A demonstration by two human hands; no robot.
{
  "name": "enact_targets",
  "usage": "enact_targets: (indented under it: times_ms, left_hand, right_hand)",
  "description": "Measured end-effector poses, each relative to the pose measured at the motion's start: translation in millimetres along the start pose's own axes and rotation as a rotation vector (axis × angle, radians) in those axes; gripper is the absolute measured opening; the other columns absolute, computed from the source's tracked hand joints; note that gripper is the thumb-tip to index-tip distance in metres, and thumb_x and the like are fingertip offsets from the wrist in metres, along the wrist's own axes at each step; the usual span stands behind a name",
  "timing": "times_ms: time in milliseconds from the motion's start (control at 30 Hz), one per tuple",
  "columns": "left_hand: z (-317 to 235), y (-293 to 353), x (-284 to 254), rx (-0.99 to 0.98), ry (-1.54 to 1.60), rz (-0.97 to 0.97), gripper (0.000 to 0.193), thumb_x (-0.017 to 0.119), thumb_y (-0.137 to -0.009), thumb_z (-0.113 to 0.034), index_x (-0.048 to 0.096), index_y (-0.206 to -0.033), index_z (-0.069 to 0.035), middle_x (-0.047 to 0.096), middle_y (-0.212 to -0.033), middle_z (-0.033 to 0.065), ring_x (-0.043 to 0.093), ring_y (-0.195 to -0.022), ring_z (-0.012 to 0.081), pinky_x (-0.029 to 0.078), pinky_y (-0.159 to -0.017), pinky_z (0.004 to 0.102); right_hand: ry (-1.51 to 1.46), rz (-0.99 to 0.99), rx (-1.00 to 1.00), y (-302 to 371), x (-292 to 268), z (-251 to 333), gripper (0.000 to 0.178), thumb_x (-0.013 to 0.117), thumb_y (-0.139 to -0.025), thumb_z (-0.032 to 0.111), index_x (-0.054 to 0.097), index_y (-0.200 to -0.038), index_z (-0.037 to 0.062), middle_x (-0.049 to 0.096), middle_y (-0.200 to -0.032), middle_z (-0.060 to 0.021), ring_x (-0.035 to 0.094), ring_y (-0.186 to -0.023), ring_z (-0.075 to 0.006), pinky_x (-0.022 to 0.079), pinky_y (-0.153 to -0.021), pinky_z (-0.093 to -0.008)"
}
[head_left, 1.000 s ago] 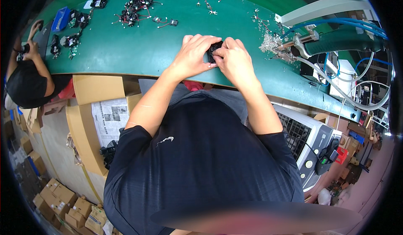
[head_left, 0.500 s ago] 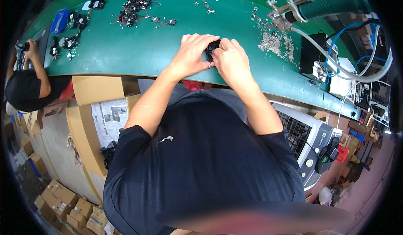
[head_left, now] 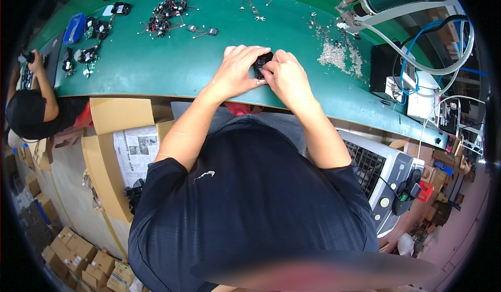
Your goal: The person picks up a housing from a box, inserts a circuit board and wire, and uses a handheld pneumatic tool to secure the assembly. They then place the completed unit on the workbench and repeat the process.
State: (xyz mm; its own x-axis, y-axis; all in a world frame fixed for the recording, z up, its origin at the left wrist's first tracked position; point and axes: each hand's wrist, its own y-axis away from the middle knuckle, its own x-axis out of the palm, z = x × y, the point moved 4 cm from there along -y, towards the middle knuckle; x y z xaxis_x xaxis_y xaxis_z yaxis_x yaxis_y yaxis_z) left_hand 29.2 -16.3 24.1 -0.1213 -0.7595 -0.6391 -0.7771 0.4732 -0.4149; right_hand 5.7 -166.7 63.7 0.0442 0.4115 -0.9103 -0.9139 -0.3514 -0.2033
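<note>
Near the front edge of the green workbench (head_left: 172,68), I hold a small black plastic housing (head_left: 264,60). My left hand (head_left: 239,72) wraps around its left side, thumb below and fingers above. My right hand (head_left: 286,76) is closed at its right side, with thumb and fingertips pinched against its inside; anything between them is too small to make out. Beyond my hands lies a small part with red and black wires (head_left: 202,31). Farther off is a tangled heap of wired black parts (head_left: 168,13).
Tiny pale pieces (head_left: 336,56) lie scattered at the right, below a clamped arm with hoses (head_left: 376,15). Black assemblies and a blue tray (head_left: 75,28) occupy the left. Another person (head_left: 35,96) works there. An open cardboard box (head_left: 107,172) and a grey appliance (head_left: 386,187) flank me.
Both hands stay around the black housing. My right fingertips have shifted slightly down and left against it. The view has moved a little.
</note>
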Motion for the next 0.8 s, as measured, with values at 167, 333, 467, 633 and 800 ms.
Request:
enact_targets:
  times_ms: [167,333,467,633,800]
  left_hand:
    - [3.4,2.6,-2.4,-0.049,0.040,-0.012,0.081,0.093,-0.066,-0.022,0.058,-0.138,-0.012,0.065,-0.130,0.0088,0.060,-0.118,0.0277,0.038,-0.101,0.0404]
    - [0.2,-1.0,-5.3,-0.010,0.023,-0.023,0.079,0.091,-0.070,-0.030,0.057,-0.139,-0.010,0.062,-0.133,0.0112,0.057,-0.128,0.0276,0.036,-0.106,0.0397]
    - [4.9,2.5,-5.1,-0.056,0.026,-0.021,0.080,0.091,-0.070,-0.032,0.057,-0.140,-0.010,0.062,-0.134,0.0113,0.056,-0.129,0.0278,0.036,-0.106,0.0402]
    - [7.2,4.0,-2.9,-0.013,0.026,-0.026,0.085,0.093,-0.069,-0.035,0.058,-0.142,-0.010,0.063,-0.134,0.0129,0.056,-0.129,0.0280,0.036,-0.107,0.0408]
    - [2.4,1.9,-6.6,-0.008,0.056,0.006,0.081,0.094,-0.067,-0.034,0.060,-0.137,-0.008,0.063,-0.133,0.0127,0.057,-0.126,0.0292,0.036,-0.106,0.0400]
  right_hand:
    - [-0.107,-0.520,-0.094,2.9,-99.2,9.3,0.004,0.077,-0.086,0.007,0.077,-0.089,0.0042,0.069,-0.101,-0.0115,0.067,-0.090,-0.0284,0.055,-0.082,-0.0375]
    - [-0.407,-1.170,-0.153,-20.6,-211.3,-13.7,0.039,0.066,-0.103,0.020,0.053,-0.127,-0.0086,0.062,-0.112,-0.0137,0.060,-0.097,-0.0195,0.049,-0.091,-0.0327]
    - [-0.740,-0.929,0.074,-40.0,-206.6,-21.5,0.065,0.043,-0.108,0.056,0.054,-0.129,-0.0050,0.070,-0.107,-0.0191,0.067,-0.086,-0.0228,0.055,-0.082,-0.0345]
    - [-0.963,-0.869,0.021,-47.9,-155.6,-17.9,0.100,0.015,-0.098,0.082,0.055,-0.127,-0.0056,0.065,-0.079,-0.0143,0.063,-0.067,-0.0227,0.055,-0.065,-0.0339]
    - [-1.172,-0.760,-0.065,-50.7,-125.5,18.6,0.120,0.014,-0.082,0.097,0.056,-0.127,-0.0058,0.060,-0.067,-0.0123,0.057,-0.056,-0.0211,0.052,-0.055,-0.0335]
